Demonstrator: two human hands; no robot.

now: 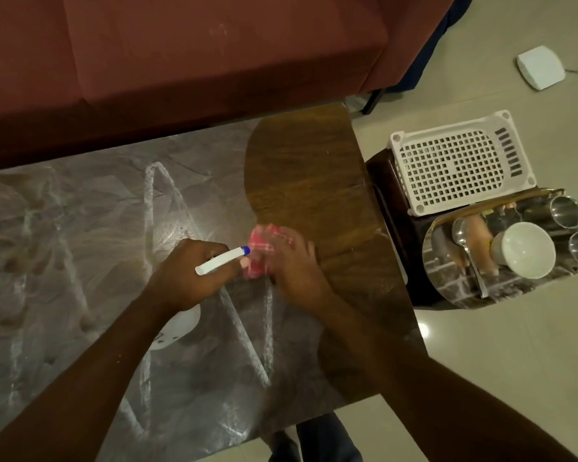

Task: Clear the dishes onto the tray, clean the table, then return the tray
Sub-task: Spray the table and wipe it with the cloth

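Observation:
My left hand (194, 273) grips a white spray bottle (222, 260) with a blue nozzle tip, held over the grey marbled table (80, 248). Its white body shows below my wrist. Right beside it, my right hand (296, 265) presses a red-and-white checked cloth (261, 253) on the table where grey meets the brown wood section (311, 181); the cloth is motion-blurred. To the right, off the table, a shiny steel tray (447, 285) holds a white bowl (523, 250), a spoon (462, 235) and two steel cups (566, 211).
A white perforated plastic basket (461, 161) lies on a dark stool behind the tray. A dark red sofa (181, 55) runs along the table's far side. A white box (541, 66) with a cable lies on the tiled floor at the far right.

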